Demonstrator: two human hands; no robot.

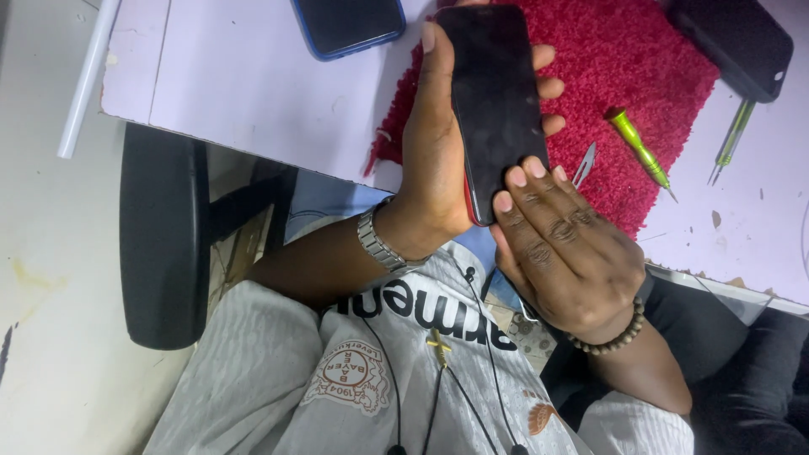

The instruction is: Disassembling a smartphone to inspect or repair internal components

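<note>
- left hand: raised in front of the chest, thumb straight up along one long edge of what it grips, four fingertips wrapped round the opposite edge
- left wrist bent back, forearm running down-left toward the torso
- right hand: back facing the camera, fingers together and curled, tips pressing the lower end
- right forearm comes in from lower right, elbow out of frame

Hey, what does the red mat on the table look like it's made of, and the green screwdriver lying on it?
The red mat looks like a shaggy textile, probably synthetic pile: its surface is tufted and fuzzy, with frayed edges. The green screwdriver seems to have a glossy handle, anodised metal or plastic, hard to tell which, ending in a thin bare metal tip. The phone held in the left hand shows a smooth, dark, glass-like face.
</note>
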